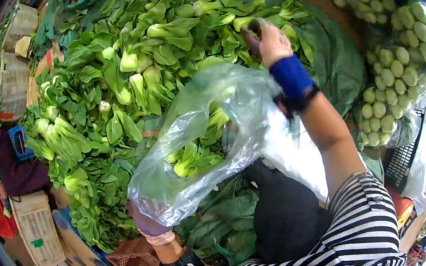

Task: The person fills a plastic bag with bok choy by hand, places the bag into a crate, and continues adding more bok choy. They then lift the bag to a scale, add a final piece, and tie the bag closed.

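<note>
On the near side of a broad heap of leafy green bok choy (167, 38), the left hand (152, 220) grasps a clear, crinkled plastic bag (172, 130) with green heads (195, 160) inside. At the heap's right end, the right hand (268, 43) is at a pale green stalk (242, 21); whether it grips, I cannot tell.

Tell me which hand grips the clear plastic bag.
Your left hand grips the bag at lower left; your right hand is among leafy green bok choy.
</note>
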Available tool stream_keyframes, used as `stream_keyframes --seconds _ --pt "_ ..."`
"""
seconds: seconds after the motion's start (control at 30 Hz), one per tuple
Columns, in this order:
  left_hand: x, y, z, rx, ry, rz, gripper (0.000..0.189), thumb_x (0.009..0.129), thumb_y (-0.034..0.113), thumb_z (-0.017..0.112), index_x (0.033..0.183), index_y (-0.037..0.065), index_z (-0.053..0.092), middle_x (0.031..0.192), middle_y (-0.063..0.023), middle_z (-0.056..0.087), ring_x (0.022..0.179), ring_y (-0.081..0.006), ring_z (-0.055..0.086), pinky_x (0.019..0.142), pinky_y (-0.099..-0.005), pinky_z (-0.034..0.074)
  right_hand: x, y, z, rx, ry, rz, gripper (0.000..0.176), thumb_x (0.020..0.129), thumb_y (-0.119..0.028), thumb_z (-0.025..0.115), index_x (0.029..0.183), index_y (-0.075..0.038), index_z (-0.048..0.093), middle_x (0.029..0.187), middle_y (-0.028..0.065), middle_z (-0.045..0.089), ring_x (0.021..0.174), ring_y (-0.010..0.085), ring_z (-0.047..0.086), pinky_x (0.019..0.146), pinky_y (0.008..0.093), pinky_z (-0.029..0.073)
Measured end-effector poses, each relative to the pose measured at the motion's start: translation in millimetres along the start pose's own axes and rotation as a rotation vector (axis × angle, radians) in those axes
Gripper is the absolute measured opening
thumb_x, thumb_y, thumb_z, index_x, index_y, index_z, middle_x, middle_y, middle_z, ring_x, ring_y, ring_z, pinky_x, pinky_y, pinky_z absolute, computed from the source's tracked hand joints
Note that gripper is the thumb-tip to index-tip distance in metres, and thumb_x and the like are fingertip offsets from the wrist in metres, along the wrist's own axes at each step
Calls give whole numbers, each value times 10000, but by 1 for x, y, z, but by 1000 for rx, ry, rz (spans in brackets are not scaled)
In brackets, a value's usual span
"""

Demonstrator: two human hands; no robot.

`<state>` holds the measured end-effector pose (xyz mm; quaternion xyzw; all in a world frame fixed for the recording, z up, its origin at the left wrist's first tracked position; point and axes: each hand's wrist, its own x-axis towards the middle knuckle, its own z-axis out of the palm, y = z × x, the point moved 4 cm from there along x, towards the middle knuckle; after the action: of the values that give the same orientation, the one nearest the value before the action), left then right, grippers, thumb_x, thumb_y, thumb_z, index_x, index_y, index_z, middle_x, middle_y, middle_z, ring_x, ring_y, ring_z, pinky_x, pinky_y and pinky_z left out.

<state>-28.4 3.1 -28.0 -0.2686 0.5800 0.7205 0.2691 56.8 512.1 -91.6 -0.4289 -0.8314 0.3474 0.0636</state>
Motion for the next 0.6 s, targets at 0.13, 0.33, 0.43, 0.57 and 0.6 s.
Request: stream_keyframes --seconds 0.13,0.33,0.43,0.57,0.6 --pt "-6 1 15 9 98 66 564 863 490 529 1309 152 451 1330 -99 431 1203 -344 427 955 -547 406 34 90 35 -767 -46 211 442 774 -280 617 1169 -95 546 1243 154 522 1125 330 524 923 436 437" --pt "-8 0 1 -23 71 11 513 870 479 519 1275 168 470 1269 -66 457 1137 -288 452 898 -494 406 -14 86 -21 -720 -194 157 507 770 -255 624 1255 -218 483 1313 182 464 1174 331 490 974 465 385" --pt "-1 1 -10 35 21 4 540 861 530 509 1277 189 469 1212 -36 468 1099 -234 455 887 -438 400 -3 155 -15 -768 -571 78 557 756 -288 659 1271 -176 479 1224 191 524 1122 350 522 926 430 425" --pt "-13 1 14 -123 -54 40 543 887 453 519 1293 99 454 1319 -112 443 1173 -339 454 956 -546 402 -17 139 -22 -656 -609 74 533 816 -324 600 1309 -174 465 1197 194 553 1153 328 503 967 411 395" --pt "-17 5 20 -110 -86 64 547 886 456 521 1295 99 450 1321 -110 435 1170 -336 454 953 -546 404 -17 142 -21 -534 -629 135 537 847 -366 561 1338 -181 447 1225 194 536 1190 318 476 1011 409 360"
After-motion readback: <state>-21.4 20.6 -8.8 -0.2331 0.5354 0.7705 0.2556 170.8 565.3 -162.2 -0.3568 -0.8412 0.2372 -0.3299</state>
